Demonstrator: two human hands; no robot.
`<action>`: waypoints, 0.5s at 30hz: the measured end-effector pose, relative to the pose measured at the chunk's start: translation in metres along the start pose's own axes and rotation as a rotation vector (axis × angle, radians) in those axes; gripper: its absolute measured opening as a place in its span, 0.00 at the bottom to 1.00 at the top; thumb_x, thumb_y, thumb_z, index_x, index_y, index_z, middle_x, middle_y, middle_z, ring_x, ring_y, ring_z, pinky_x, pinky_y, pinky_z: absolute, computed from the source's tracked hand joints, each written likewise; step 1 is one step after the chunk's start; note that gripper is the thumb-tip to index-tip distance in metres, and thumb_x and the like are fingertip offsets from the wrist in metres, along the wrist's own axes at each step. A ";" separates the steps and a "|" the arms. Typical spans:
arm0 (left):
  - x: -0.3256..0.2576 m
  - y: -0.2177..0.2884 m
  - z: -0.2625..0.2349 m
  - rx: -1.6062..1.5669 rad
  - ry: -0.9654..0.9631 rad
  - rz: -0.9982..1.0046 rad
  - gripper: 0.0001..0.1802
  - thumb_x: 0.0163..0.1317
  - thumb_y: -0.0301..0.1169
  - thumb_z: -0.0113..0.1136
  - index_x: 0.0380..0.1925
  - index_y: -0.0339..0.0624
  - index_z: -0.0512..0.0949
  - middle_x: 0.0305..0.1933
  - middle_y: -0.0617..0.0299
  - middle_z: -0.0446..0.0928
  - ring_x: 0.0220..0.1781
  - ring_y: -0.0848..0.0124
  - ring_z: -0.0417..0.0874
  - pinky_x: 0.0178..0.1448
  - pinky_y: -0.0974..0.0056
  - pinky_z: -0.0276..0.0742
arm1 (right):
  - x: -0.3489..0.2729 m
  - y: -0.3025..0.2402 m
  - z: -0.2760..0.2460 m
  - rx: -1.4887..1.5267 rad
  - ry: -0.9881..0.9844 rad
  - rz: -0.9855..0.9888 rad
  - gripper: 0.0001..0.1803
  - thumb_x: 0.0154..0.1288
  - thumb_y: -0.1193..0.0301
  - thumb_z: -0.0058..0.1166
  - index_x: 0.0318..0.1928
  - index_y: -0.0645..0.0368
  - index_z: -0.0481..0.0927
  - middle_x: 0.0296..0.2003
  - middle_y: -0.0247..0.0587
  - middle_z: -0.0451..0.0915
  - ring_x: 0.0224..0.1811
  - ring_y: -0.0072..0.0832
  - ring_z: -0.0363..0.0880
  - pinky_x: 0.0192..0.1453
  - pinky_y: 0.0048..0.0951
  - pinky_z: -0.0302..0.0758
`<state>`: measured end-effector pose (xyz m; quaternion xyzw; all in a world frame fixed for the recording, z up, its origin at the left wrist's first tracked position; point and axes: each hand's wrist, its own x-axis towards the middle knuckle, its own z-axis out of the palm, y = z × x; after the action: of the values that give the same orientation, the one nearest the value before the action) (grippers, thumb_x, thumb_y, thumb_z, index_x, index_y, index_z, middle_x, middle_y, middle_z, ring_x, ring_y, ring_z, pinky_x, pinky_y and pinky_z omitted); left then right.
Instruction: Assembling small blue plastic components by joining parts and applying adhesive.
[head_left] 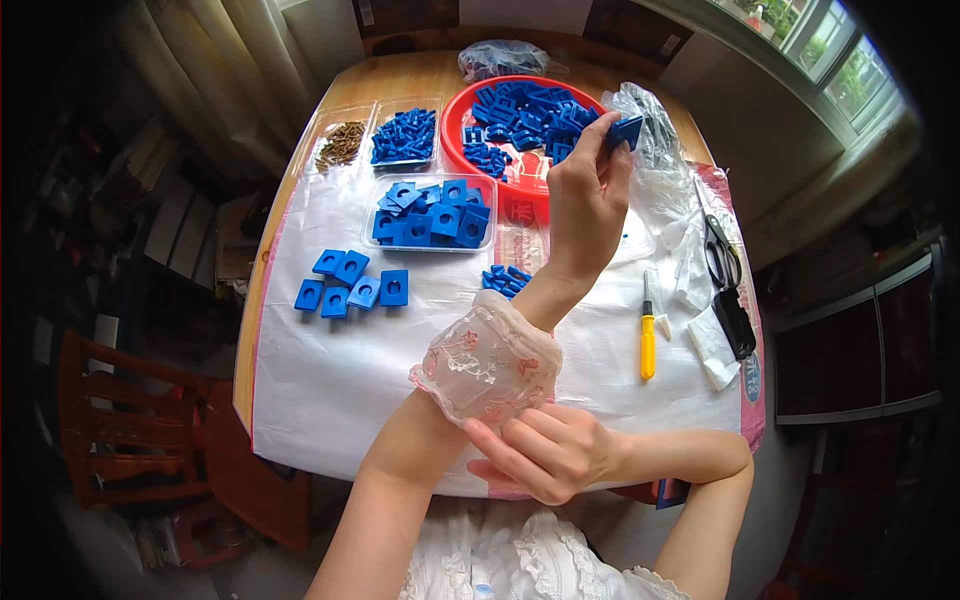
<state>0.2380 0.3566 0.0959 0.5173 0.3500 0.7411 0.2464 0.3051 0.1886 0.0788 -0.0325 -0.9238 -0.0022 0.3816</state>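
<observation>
My left hand (592,190) reaches across the table and pinches a blue plastic piece (625,130) between thumb and fingers, above the right rim of the red tray (451,130). A sheer embroidered sleeve cuff (490,350) wraps my left forearm below the wrist. My right hand (550,455) is closed on the lower edge of that cuff, near the table's front. Blue square plates with round openings (350,267) lie loose at the left. More of these fill a clear container (492,240). Small blue parts (507,280) lie partly behind my left wrist.
Clear trays hold brass-coloured screws (342,143) and small blue parts (404,135). At the right lie a yellow-handled screwdriver (648,345), black-handled scissors (720,255), a black object (735,325) and white tissue (712,350). Crumpled clear plastic (648,125) is at the back right. A wooden chair (140,420) stands left.
</observation>
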 end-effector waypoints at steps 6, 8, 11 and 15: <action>0.003 0.000 -0.004 0.350 -0.034 0.368 0.17 0.66 0.24 0.56 0.54 0.32 0.74 0.43 0.45 0.83 0.43 0.58 0.87 0.46 0.63 0.83 | -0.003 0.004 0.006 -0.039 -0.078 0.044 0.20 0.49 0.77 0.63 0.43 0.76 0.80 0.21 0.32 0.67 0.19 0.19 0.69 0.18 0.21 0.66; 0.002 0.004 -0.001 0.377 -0.046 0.410 0.18 0.65 0.23 0.57 0.55 0.32 0.74 0.44 0.44 0.82 0.44 0.55 0.86 0.46 0.61 0.83 | -0.001 0.006 0.006 -0.015 -0.053 0.024 0.21 0.47 0.77 0.60 0.43 0.77 0.80 0.21 0.32 0.67 0.19 0.19 0.70 0.17 0.20 0.66; -0.002 0.010 0.003 0.451 -0.099 0.468 0.18 0.64 0.21 0.55 0.54 0.29 0.73 0.48 0.41 0.80 0.47 0.51 0.85 0.49 0.59 0.83 | 0.004 0.001 0.011 -0.007 -0.039 -0.041 0.21 0.46 0.77 0.57 0.43 0.77 0.80 0.21 0.32 0.67 0.20 0.19 0.70 0.17 0.21 0.66; -0.010 0.009 0.013 0.609 -0.169 0.558 0.18 0.63 0.20 0.54 0.54 0.28 0.73 0.50 0.39 0.80 0.50 0.52 0.84 0.51 0.59 0.84 | 0.014 -0.004 0.016 0.025 -0.004 -0.099 0.20 0.46 0.77 0.56 0.43 0.77 0.79 0.20 0.31 0.66 0.20 0.18 0.69 0.19 0.20 0.67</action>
<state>0.2533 0.3474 0.0997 0.7004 0.3779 0.5972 -0.1002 0.2842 0.1857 0.0773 0.0181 -0.9249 -0.0095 0.3795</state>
